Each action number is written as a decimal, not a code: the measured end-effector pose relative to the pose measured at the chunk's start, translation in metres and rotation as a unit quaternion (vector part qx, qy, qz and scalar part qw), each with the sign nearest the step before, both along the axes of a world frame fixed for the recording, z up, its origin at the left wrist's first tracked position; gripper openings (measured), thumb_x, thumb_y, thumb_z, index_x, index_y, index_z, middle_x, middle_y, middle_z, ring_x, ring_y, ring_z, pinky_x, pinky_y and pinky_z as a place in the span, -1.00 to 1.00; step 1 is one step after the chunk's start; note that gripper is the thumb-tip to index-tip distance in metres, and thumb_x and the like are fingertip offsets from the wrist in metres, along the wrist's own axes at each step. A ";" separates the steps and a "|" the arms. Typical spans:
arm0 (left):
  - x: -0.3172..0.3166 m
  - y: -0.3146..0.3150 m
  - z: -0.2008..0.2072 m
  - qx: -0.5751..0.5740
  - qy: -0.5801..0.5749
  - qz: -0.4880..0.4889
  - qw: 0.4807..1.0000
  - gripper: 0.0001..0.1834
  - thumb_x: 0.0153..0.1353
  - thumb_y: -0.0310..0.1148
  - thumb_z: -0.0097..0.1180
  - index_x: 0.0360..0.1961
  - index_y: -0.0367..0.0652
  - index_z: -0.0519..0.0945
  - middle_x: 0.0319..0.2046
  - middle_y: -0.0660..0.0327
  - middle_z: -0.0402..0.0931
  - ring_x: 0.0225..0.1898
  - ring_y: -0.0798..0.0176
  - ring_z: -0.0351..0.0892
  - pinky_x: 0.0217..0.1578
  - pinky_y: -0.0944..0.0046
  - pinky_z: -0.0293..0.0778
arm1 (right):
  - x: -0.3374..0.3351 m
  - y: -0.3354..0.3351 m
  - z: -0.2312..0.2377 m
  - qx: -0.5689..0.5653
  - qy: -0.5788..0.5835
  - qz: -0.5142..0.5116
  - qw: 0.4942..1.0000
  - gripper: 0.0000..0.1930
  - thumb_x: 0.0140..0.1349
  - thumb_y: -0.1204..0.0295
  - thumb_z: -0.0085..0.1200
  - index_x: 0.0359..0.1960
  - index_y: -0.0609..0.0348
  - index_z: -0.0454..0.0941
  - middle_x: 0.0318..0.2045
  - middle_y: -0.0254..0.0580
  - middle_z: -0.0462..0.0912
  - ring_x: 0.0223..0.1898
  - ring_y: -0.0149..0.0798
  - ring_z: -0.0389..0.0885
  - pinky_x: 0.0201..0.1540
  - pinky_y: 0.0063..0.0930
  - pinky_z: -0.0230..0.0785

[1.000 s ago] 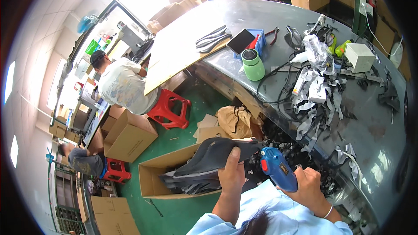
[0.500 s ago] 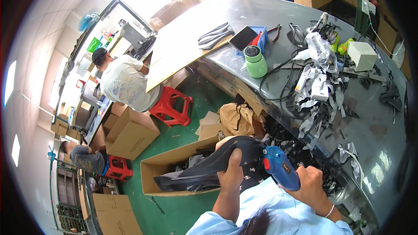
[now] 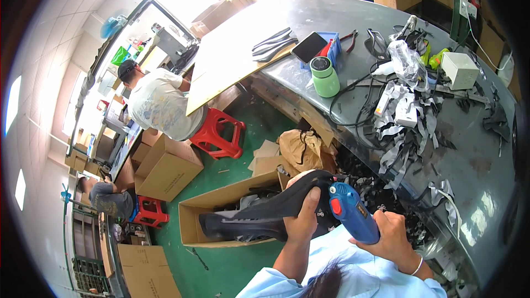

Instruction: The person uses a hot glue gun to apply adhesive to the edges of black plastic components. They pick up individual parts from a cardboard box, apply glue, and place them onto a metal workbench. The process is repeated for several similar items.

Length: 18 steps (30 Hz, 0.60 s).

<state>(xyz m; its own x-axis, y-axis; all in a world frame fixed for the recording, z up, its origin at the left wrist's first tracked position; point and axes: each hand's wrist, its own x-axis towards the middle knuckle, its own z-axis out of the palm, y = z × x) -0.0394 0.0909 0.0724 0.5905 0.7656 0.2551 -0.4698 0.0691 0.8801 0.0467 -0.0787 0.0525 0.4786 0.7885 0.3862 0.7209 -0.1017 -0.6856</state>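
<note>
My left hand (image 3: pixel 305 213) is closed on a long black, soft-looking piece (image 3: pixel 259 219), thumb on top. The piece stretches leftward over the open cardboard box (image 3: pixel 190 226), and a pale slit-like strip shows along it. My right hand (image 3: pixel 389 235) is wrapped round a blue handheld power tool (image 3: pixel 356 218) with a red button. The tool's front end points up and left, close beside the right end of the black piece; whether they touch I cannot tell. Dark pieces lie inside the box below.
On the grey table (image 3: pixel 353 116) stand a green flask (image 3: pixel 324 80), a blue bin (image 3: pixel 333 49) with a phone on it, and a heap of grey scraps (image 3: pixel 400 149) with cables. Two people sit at left, one on a red stool (image 3: pixel 221 135). A brown bag (image 3: pixel 303 149) lies beyond the box.
The black piece has shifted slightly right and turned, showing a pale strip along it. My left hand moved right with it. The tool has moved a little up and left.
</note>
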 end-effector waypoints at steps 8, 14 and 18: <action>-0.008 0.019 0.017 0.045 0.160 -0.103 0.981 -0.76 0.15 -0.54 0.04 -0.13 -0.34 0.51 -0.21 0.20 0.51 -0.18 0.37 0.46 -0.14 0.37 0.39 | 0.002 -0.004 -0.002 -0.019 -0.063 -0.022 0.998 -0.63 -0.21 0.32 0.34 -0.61 0.16 0.32 -0.76 -0.23 0.42 -0.75 -0.19 0.43 -0.60 -0.38 0.21; -0.010 0.048 0.035 0.266 0.282 -0.203 0.899 -0.71 0.08 -0.57 0.08 -0.12 -0.29 0.53 -0.38 0.29 0.48 -0.35 0.45 0.41 -0.31 0.43 0.35 | 0.002 -0.005 -0.002 -0.026 -0.066 -0.003 0.997 -0.64 -0.21 0.32 0.33 -0.60 0.17 0.33 -0.77 -0.24 0.41 -0.73 -0.18 0.44 -0.59 -0.38 0.22; -0.009 0.062 0.020 0.368 0.300 -0.232 0.849 -0.67 0.04 -0.58 0.09 -0.10 -0.29 0.53 -0.34 0.23 0.52 -0.30 0.38 0.48 -0.25 0.36 0.40 | 0.001 -0.006 -0.006 -0.030 -0.046 0.025 0.998 -0.63 -0.25 0.30 0.34 -0.59 0.18 0.34 -0.78 -0.24 0.39 -0.74 -0.16 0.44 -0.60 -0.36 0.23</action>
<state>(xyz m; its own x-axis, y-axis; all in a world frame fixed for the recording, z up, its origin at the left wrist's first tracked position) -0.0483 0.1529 0.0927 0.9776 0.1788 0.1109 0.0053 -0.5479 0.8365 0.0482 -0.0852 0.0460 0.4020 0.8339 0.3782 0.7863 -0.1027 -0.6093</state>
